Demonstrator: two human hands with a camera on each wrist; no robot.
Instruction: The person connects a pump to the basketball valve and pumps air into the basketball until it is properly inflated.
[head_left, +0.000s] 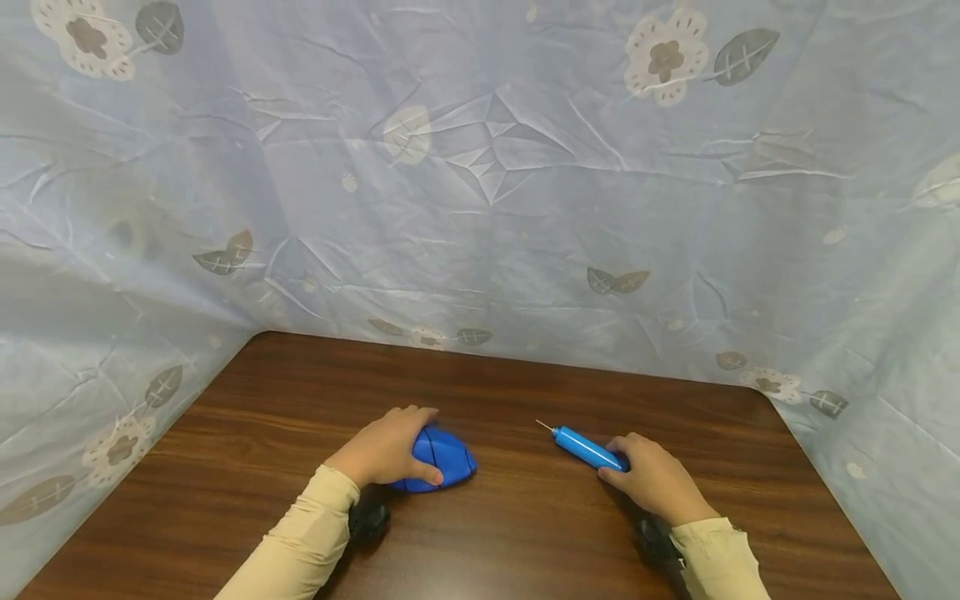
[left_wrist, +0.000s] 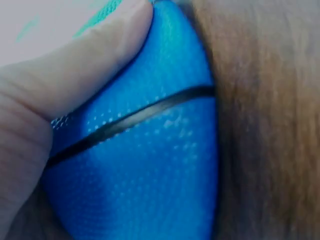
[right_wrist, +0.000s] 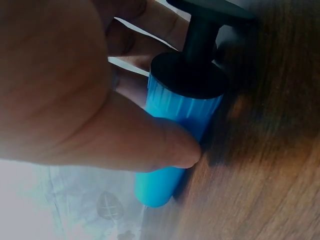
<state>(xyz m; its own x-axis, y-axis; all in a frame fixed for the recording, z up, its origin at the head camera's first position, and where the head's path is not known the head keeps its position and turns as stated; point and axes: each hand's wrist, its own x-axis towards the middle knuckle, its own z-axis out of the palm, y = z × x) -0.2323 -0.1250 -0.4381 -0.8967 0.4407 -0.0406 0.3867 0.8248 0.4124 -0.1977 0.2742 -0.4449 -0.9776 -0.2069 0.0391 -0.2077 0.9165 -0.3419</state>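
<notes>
On the table lies a deflated blue ball (head_left: 452, 458) with black seam lines, its sides collapsed to a pointed shape. My left hand (head_left: 386, 447) grips it from the left, thumb along the near side and fingers over the far side. In the left wrist view the ball's pebbled skin (left_wrist: 165, 165) shows beneath the thumb. Farther right, my right hand (head_left: 658, 477) holds a small blue hand pump (head_left: 585, 448) around its rear end. A thin metal needle (head_left: 544, 426) sticks out of its front, toward the upper left. In the right wrist view the pump's black plunger handle (right_wrist: 210, 10) is pulled partly out.
The brown wood-grain table (head_left: 517, 533) has rounded far corners. Pale floral cloth (head_left: 487, 250) hangs behind it and along both sides. A dark wrist camera (head_left: 369, 521) sits under the left wrist, and another dark device (head_left: 656, 540) under the right.
</notes>
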